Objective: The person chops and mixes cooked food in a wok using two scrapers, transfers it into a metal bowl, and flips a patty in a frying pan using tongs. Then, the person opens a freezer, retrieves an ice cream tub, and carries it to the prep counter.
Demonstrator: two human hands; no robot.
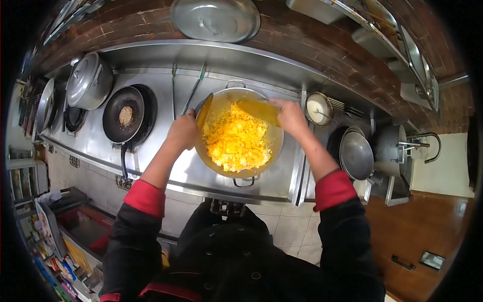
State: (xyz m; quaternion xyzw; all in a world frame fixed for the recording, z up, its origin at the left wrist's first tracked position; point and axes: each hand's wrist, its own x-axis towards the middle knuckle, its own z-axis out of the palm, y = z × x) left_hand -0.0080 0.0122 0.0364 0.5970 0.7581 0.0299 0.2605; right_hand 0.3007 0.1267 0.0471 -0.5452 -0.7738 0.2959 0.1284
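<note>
A wide two-handled metal pan [236, 173] holds a crumbly yellow food [236, 141] with white bits in it. At the pan's left rim my left hand [183, 132] is closed around a flat turner [204, 110] whose blade is stained yellow and tilted over the food. My right hand [292, 118] comes in from the opposite side, gripping a broad, flat yellow-coated turner [261, 111] above the food's far part. Both handles are mostly hidden by my fingers.
Two long green-ended utensils [196, 86] lie behind my left hand. Left stands a black frying pan [123, 113] with brown food, beyond it a lidded pot [90, 80]. To the right are a small pan of white stuff [317, 109], stacked metal pans [356, 155] and a faucet [432, 143].
</note>
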